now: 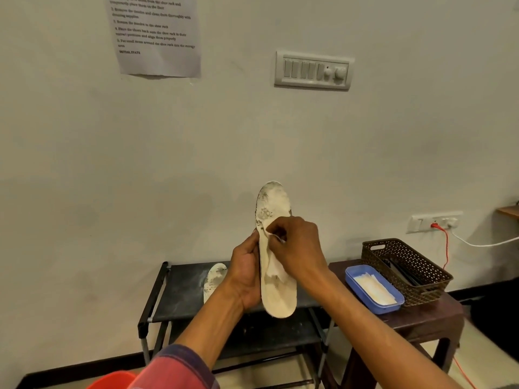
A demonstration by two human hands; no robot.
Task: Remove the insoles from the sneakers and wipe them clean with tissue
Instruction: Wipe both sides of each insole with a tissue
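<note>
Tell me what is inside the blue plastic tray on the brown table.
The blue plastic tray holds a stack of white folded tissues. Anything under the stack is covered and cannot be seen.

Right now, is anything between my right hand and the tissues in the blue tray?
Nothing visible. The right hand pinches a tissue against the insole; the blue tray sits uncovered to its right, basket behind.

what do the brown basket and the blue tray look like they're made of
Brown basket: likely moulded plastic, matte, judging by its even perforated lattice and cut handle slot. Blue tray: probably plastic too, smooth with a slight sheen, rounded corners and a thin rim.
</note>
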